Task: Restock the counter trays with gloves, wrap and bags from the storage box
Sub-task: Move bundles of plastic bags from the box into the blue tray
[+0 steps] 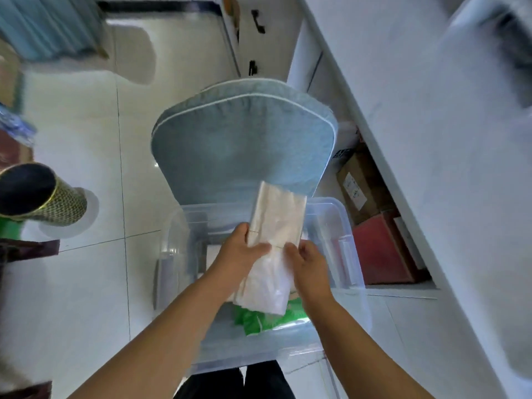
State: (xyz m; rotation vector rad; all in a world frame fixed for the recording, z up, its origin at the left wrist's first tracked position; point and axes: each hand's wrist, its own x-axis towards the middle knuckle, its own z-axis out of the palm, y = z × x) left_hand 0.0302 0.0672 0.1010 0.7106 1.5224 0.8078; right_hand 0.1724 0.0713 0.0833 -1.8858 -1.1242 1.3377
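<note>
A clear plastic storage box point(342, 226) sits below me on a chair with a blue cushion point(244, 145). Above the box I hold a long white packet of plastic bags or gloves point(276, 226); I cannot tell which. My left hand point(241, 251) grips its left edge at the middle. My right hand point(309, 263) holds the right edge, fingers curled on the packet. Under the packet, inside the box, lies a green and white pack point(259, 321). Other clear items in the box are blurred.
A white counter edge point(403, 139) runs diagonally at the right, with cardboard and red boxes point(377, 246) on a shelf beneath it. A patterned round bin point(40, 197) stands on the white tiled floor point(86, 283) at left.
</note>
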